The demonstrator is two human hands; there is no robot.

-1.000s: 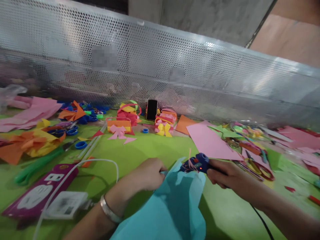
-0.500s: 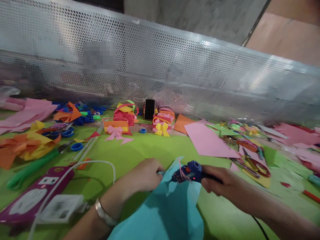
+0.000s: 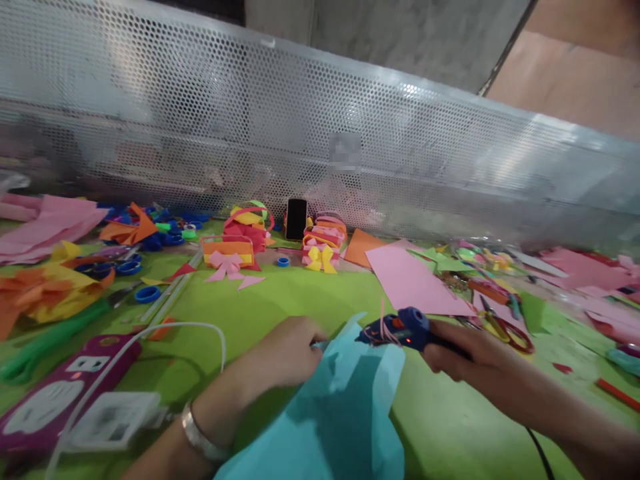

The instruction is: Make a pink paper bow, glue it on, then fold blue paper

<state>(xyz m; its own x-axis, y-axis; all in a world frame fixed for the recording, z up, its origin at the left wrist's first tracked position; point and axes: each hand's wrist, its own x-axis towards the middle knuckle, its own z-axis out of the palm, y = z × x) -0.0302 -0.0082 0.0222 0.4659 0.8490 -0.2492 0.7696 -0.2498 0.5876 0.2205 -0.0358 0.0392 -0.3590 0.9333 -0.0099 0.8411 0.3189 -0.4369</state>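
My left hand pinches the left edge of a light-blue sheet of paper, which slants up from the near edge of the view. In my right hand is a dark blue glue gun with a small red light and a pink band around its front. Its nozzle points left, close over the upper part of the paper; whether it touches cannot be made out. A black cord hangs below my right wrist.
Small paper bags with bows stand at the back beside an upright phone. Pink paper and scissors lie to the right. A purple power strip with a white cable and a green-handled tool lie left. A perforated metal panel closes the back.
My right hand has moved the glue gun up and to the right along the paper. My left hand keeps its hold in nearly the same spot. The view has shifted slightly.
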